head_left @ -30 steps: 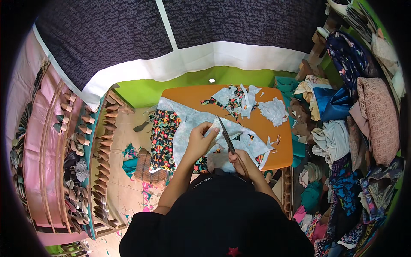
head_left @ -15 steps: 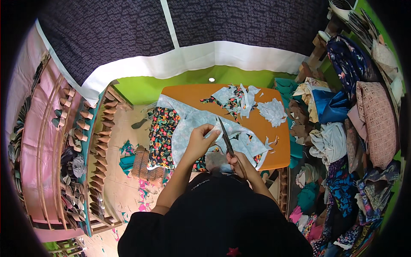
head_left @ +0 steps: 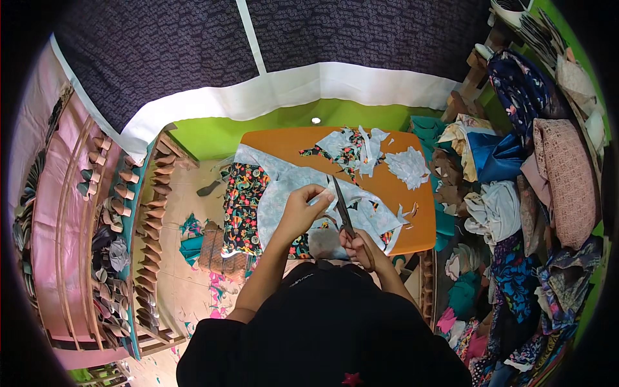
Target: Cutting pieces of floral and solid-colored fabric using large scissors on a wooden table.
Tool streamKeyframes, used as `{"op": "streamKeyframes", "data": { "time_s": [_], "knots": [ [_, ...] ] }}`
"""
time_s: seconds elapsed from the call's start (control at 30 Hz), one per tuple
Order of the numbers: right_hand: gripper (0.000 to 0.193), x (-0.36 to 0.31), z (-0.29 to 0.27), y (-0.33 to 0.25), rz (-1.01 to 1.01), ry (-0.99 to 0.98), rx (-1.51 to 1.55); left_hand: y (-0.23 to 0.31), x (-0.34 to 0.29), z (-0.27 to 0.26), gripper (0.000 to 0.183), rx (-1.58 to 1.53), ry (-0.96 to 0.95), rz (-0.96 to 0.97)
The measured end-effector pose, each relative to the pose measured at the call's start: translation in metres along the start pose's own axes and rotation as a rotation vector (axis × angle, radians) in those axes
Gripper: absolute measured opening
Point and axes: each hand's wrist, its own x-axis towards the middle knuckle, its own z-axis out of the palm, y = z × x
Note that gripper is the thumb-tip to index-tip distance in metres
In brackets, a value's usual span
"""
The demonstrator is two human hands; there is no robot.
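A large cloth (head_left: 277, 193), dark floral on one face and pale on the other, spreads over the orange table (head_left: 412, 235) and drapes off its left side. My left hand (head_left: 303, 209) pinches a pale part of this fabric between thumb and fingers. In my right hand (head_left: 356, 244) are dark metal scissors (head_left: 342, 208), their long blades pointing away from me, just right of my left fingertips. The blades look closed or nearly so. My head and cap hide the near edge of the cloth.
Cut floral pieces (head_left: 342, 148) and pale scraps (head_left: 407, 169) lie on the table's far side. Wooden racks with shoe forms (head_left: 151, 238) stand at left. Heaped fabrics (head_left: 496, 213) fill the right side. Scraps (head_left: 216, 290) litter the floor.
The scissors' blades, spread slightly apart before, have come together. My left hand keeps its pinch on the cloth in nearly the same spot.
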Motion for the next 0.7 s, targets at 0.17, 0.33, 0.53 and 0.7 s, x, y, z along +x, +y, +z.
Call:
{"op": "streamKeyframes", "data": {
  "time_s": [0.17,0.33,0.53,0.7],
  "knots": [
    [0.082,0.003,0.0,0.004,0.02,0.004,0.061,0.0,-0.001,0.005,0.019,-0.044,-0.006,-0.019],
    [0.085,0.004,0.004,-0.002,-0.013,0.0,0.038,-0.001,-0.003,0.004,0.017,-0.01,0.006,-0.029],
    [0.082,0.005,0.003,-0.001,-0.007,-0.011,-0.013,-0.004,-0.001,0.002,0.018,-0.018,0.003,0.008],
    [0.076,0.01,-0.002,0.01,-0.059,0.046,-0.055,-0.004,0.001,0.004,0.018,-0.043,0.004,0.028]
  ]
}}
